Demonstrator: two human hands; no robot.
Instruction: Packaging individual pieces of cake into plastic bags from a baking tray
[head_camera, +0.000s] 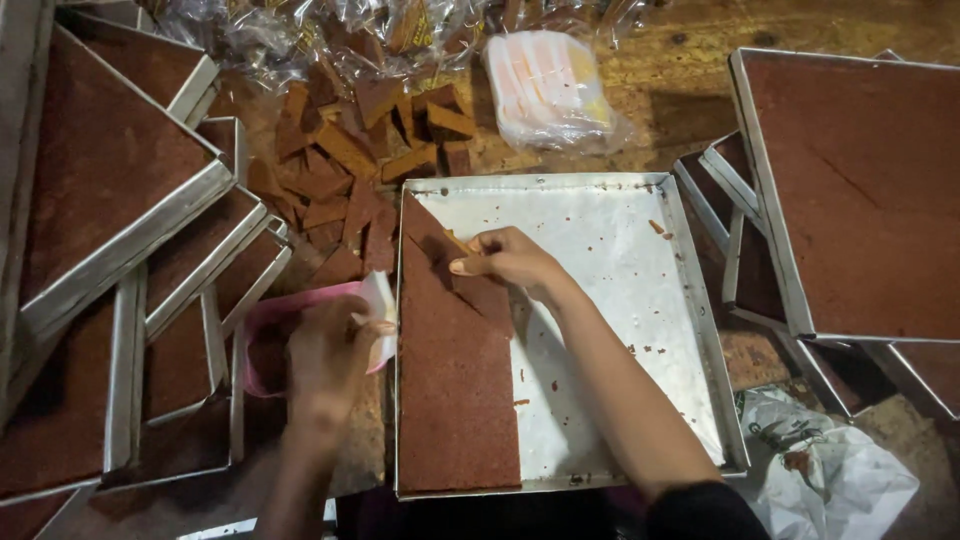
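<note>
We see the right hand (510, 262) pinching a cut brown slab (455, 370) inside the metal tray (620, 215), while just left of that tray the left hand (325, 365) grips a pink bag (262, 335).

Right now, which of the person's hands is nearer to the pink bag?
The left hand: it holds the pink bag open beside the tray. The right hand is farther off, inside the metal tray, fingers on the brown slab.
</note>
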